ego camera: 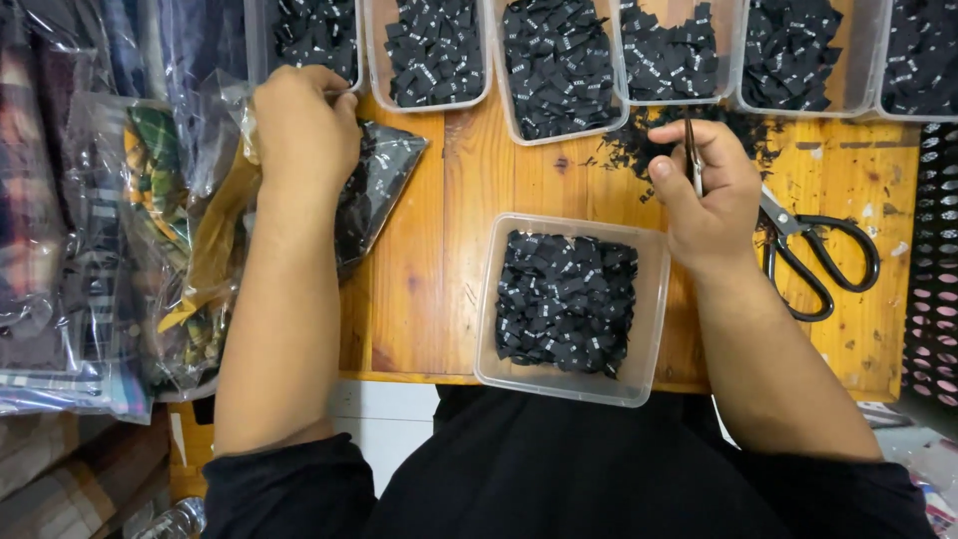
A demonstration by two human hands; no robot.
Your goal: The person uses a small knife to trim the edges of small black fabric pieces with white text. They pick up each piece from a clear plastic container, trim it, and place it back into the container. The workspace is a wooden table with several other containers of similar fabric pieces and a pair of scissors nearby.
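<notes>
My left hand (302, 125) rests closed on a clear plastic bag of black labels (379, 175) at the left of the wooden table (439, 250). My right hand (707, 190) pinches a thin dark metal tool (691, 155), tip pointing away, over a scatter of black scraps. Below and between my hands sits a clear plastic tub (654, 299) filled with small black woven labels. Black scissors (818, 250) lie just right of my right hand.
A row of several clear tubs (499, 95) filled with black labels lines the far edge. Bagged plaid garments (110, 240) are stacked at the left. A black perforated crate (933, 260) stands at the right.
</notes>
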